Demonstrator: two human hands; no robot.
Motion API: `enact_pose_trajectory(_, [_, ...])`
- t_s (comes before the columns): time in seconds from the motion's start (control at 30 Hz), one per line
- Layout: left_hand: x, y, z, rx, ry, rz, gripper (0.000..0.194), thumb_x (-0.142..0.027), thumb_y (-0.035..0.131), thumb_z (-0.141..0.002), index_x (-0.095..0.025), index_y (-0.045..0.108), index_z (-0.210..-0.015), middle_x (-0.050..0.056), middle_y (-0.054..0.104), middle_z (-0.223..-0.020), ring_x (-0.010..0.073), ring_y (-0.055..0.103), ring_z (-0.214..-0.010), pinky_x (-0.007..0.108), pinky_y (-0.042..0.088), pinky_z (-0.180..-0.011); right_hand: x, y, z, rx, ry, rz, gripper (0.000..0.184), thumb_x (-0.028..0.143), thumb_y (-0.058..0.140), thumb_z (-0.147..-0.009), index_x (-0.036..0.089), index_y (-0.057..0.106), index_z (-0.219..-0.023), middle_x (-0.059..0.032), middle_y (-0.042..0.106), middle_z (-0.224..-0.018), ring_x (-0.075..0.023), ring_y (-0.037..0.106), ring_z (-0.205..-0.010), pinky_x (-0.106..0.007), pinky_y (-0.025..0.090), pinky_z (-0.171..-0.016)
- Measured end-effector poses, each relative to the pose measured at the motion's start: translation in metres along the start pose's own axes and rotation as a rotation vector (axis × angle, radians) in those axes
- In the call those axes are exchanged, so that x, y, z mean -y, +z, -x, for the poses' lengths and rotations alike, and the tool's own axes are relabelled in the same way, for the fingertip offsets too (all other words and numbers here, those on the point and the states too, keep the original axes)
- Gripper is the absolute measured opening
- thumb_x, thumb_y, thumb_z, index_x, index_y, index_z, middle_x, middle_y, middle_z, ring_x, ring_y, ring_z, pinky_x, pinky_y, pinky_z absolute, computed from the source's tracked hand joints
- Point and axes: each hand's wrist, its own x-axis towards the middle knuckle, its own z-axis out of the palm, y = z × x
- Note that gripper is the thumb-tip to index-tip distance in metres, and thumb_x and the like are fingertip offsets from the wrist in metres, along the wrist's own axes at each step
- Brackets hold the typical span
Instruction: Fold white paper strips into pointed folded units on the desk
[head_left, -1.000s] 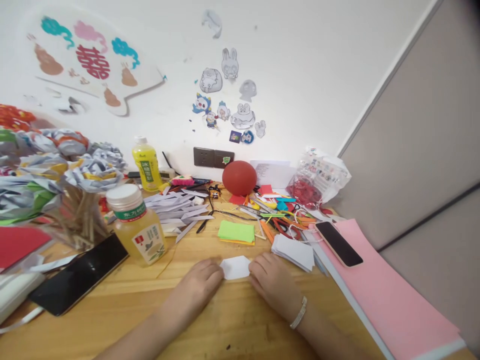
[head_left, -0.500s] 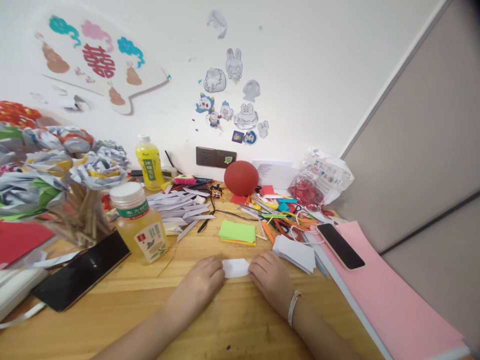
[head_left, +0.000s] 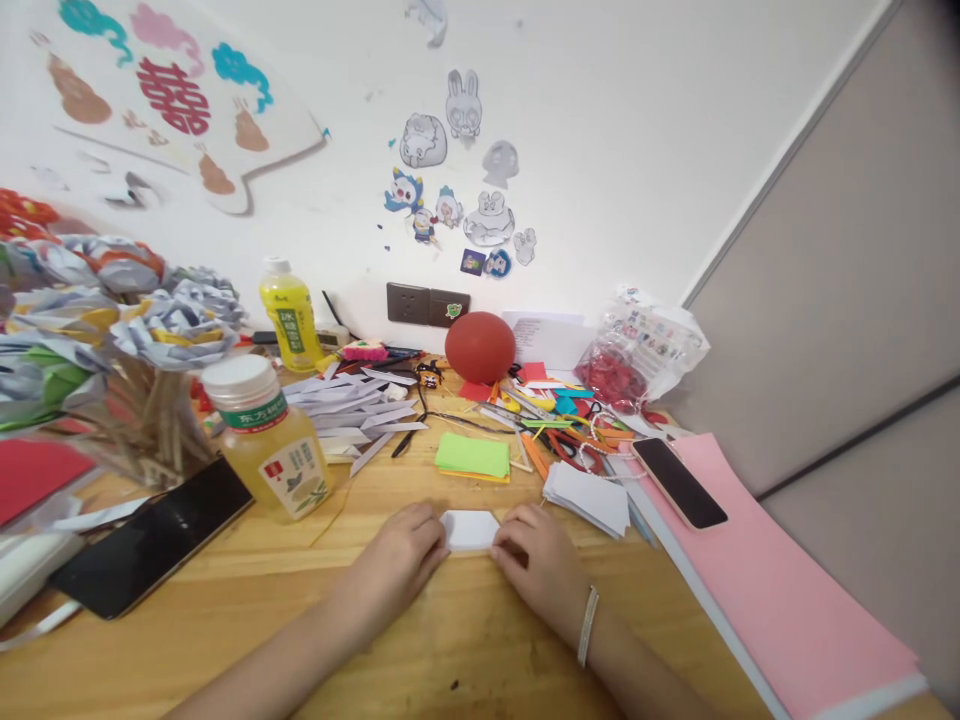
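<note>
A small folded white paper (head_left: 469, 530) lies on the wooden table (head_left: 480, 640), its right end cut to a slant by a folded corner. My left hand (head_left: 409, 548) closes on its left end, fingers curled together. At the other end my right hand (head_left: 541, 556) pinches the paper with thumb and fingers, a bracelet on that wrist. Just behind the paper sits a stack of green paper slips (head_left: 473, 456) with orange ones beneath. Right of it rests a stack of white paper slips (head_left: 587, 498).
A tea bottle (head_left: 289, 475) and a dark phone (head_left: 154, 540) stand and lie on the left, near paper flowers (head_left: 176, 325). Folded white strips (head_left: 356, 405), a red ball (head_left: 480, 347) and coloured scraps fill the back. Pink sheets (head_left: 780, 560) carry another phone (head_left: 679, 484).
The view has shifted slightly. My right-hand fingers have curled more, with a gap showing between thumb and fingers. The paper stays between both hands.
</note>
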Motion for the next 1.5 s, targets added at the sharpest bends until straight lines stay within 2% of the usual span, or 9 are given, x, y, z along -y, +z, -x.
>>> enact_pose_trajectory(0.27, [0.000, 0.005, -0.008, -0.029, -0.051, -0.102, 0.021, -0.020, 0.039, -0.088, -0.016, 0.058, -0.079, 0.009, 0.061, -0.082, 0.0206, 0.056, -0.077, 0.034, 0.047, -0.071, 0.005, 0.008, -0.006, -0.051, 0.080, 0.029, 0.013, 0.009, 0.061, -0.074, 0.018, 0.056, -0.067, -0.0003, 0.056, -0.074, -0.0163, 0.051, -0.075, -0.027, 0.034, -0.067])
enact_pose_trajectory(0.47, [-0.004, 0.008, -0.010, 0.027, -0.092, -0.228, 0.022, -0.019, 0.039, -0.089, -0.014, 0.059, -0.082, 0.010, 0.062, -0.084, 0.0223, 0.057, -0.081, 0.036, 0.046, -0.074, 0.006, 0.010, -0.007, -0.052, 0.091, 0.082, 0.013, 0.010, 0.058, -0.076, 0.018, 0.052, -0.066, -0.0003, 0.054, -0.072, -0.0166, 0.048, -0.073, -0.028, 0.032, -0.066])
enact_pose_trajectory(0.63, [-0.004, 0.012, -0.010, 0.020, -0.138, -0.255, 0.024, -0.022, 0.038, -0.091, -0.014, 0.058, -0.081, 0.010, 0.061, -0.084, 0.0238, 0.056, -0.082, 0.037, 0.045, -0.072, 0.007, 0.012, -0.005, -0.077, 0.091, 0.124, 0.015, 0.012, 0.057, -0.076, 0.019, 0.050, -0.065, -0.0004, 0.052, -0.071, -0.0169, 0.048, -0.072, -0.028, 0.033, -0.065])
enact_pose_trajectory(0.87, [0.002, 0.002, -0.006, 0.023, -0.013, -0.172, 0.015, -0.025, 0.047, -0.089, -0.017, 0.057, -0.081, 0.008, 0.060, -0.085, 0.0221, 0.055, -0.081, 0.034, 0.046, -0.072, 0.004, 0.010, -0.004, -0.071, 0.087, 0.067, 0.013, 0.013, 0.059, -0.077, 0.019, 0.051, -0.068, -0.0008, 0.054, -0.073, -0.0173, 0.048, -0.073, -0.028, 0.033, -0.065])
enact_pose_trajectory(1.03, [0.003, 0.002, -0.004, 0.038, 0.035, -0.259, 0.019, -0.022, 0.044, -0.091, -0.016, 0.057, -0.079, 0.008, 0.058, -0.084, 0.0225, 0.052, -0.080, 0.034, 0.044, -0.070, 0.005, 0.008, -0.006, -0.040, 0.124, 0.039, 0.013, 0.011, 0.057, -0.077, 0.018, 0.052, -0.068, -0.0010, 0.055, -0.074, -0.0171, 0.049, -0.074, -0.028, 0.033, -0.066])
enact_pose_trajectory(1.17, [0.004, 0.004, -0.004, 0.018, 0.047, -0.303, 0.025, -0.024, 0.039, -0.094, -0.017, 0.056, -0.076, 0.007, 0.057, -0.082, 0.0215, 0.051, -0.078, 0.033, 0.043, -0.070, 0.005, 0.007, -0.007, -0.038, 0.132, 0.011, 0.014, 0.010, 0.056, -0.078, 0.018, 0.051, -0.067, -0.0008, 0.054, -0.073, -0.0169, 0.048, -0.073, -0.028, 0.032, -0.066])
enact_pose_trajectory(1.3, [0.001, 0.004, -0.003, 0.030, 0.044, -0.344, 0.023, -0.022, 0.041, -0.093, -0.017, 0.056, -0.077, 0.006, 0.058, -0.080, 0.0218, 0.052, -0.076, 0.033, 0.043, -0.068, 0.003, 0.008, -0.006, -0.030, 0.130, -0.013, 0.015, 0.010, 0.057, -0.078, 0.017, 0.051, -0.066, -0.0001, 0.054, -0.072, -0.0160, 0.048, -0.073, -0.027, 0.032, -0.066])
enact_pose_trajectory(1.5, [-0.006, 0.003, -0.005, 0.041, 0.008, -0.337, 0.024, -0.016, 0.039, -0.091, -0.016, 0.058, -0.076, 0.007, 0.060, -0.078, 0.0224, 0.055, -0.076, 0.036, 0.045, -0.070, 0.004, 0.011, -0.006, -0.012, 0.086, 0.058, 0.015, 0.010, 0.056, -0.077, 0.017, 0.049, -0.065, 0.0000, 0.052, -0.071, -0.0156, 0.046, -0.072, -0.027, 0.029, -0.065])
